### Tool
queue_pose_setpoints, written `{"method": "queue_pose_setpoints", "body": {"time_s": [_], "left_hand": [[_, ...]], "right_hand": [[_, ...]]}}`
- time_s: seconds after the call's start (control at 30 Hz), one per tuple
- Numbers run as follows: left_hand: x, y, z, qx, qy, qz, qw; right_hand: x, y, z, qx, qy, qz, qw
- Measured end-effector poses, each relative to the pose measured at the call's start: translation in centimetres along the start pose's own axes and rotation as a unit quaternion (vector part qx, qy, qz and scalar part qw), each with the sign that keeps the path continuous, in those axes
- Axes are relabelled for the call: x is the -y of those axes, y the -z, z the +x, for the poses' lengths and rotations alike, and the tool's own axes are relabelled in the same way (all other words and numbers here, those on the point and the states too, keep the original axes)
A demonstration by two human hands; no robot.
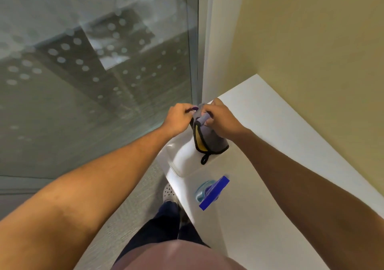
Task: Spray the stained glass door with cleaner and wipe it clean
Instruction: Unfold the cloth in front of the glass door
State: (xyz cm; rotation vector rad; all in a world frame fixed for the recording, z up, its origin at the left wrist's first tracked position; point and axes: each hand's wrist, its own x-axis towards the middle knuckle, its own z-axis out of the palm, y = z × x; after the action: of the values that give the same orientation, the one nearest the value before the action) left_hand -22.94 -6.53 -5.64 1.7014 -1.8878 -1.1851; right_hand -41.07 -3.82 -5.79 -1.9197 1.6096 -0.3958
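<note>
Partly hidden cloth point(208, 138) between hands.

No readable text, labels, brands or numbers anywhere. Glass door point(93, 72): frosted dot pattern only, no lettering. Blue-topped bottle point(212, 192) near the desk's point(259, 217) left edge: possibly labelled, but seen from above, nothing legible.

Cloth point(207, 138) on counter point(270, 145), right of glass door point(93, 72) — spray bottle point(212, 192), seemingly, nearer on counter.
</note>
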Motion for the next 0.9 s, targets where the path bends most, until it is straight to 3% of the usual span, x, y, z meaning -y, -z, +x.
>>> {"method": "queue_pose_setpoints", "body": {"time_s": [0.1,0.23,0.3,0.4,0.57,0.67,0.73,0.8,0.83,0.9], "left_hand": [[-1.4,1.2,-1.9,-0.002,-0.023,-0.051,0.998],[-3.5,3.8,-5.5,0.003,-0.054,-0.217,0.975],[-4.1,5.3,-7.5,-0.001,-0.073,-0.277,0.958],[-4.0,7.8,-10.4,-0.015,-0.116,-0.265,0.957],[-2.1,11.8,-14.0,-0.055,-0.106,-0.322,0.939],[-0.7,14.2,-16.3,-0.125,-0.074,-0.356,0.923],[0.0,16.0,-18.7,-0.272,-0.046,-0.305,0.912],[0.0,17.7,-21.8,-0.417,-0.036,-0.262,0.869],[-0.5,18.1,-23.5,-0.435,-0.053,-0.27,0.857],[-1.5,18.6,-27.2,-0.405,-0.097,-0.28,0.865]], "right_hand": [[0.2,2.7,-1.9,-0.029,0.012,0.075,0.997],[2.5,7.6,-4.7,-0.024,0.039,0.228,0.973],[4.7,10.0,-5.9,0.001,0.042,0.346,0.937],[7.8,12.2,-6.9,0.046,0.065,0.485,0.871],[12.7,12.7,-6.5,0.127,0.085,0.559,0.815],[16.4,11.8,-5.7,0.167,0.082,0.584,0.79],[19.2,10.7,-5.1,0.181,0.089,0.566,0.8],[22.5,9.3,-4.8,0.196,0.107,0.534,0.816],[24.0,8.6,-4.8,0.201,0.116,0.522,0.821],[27.8,6.5,-5.0,0.209,0.126,0.508,0.826]]}}
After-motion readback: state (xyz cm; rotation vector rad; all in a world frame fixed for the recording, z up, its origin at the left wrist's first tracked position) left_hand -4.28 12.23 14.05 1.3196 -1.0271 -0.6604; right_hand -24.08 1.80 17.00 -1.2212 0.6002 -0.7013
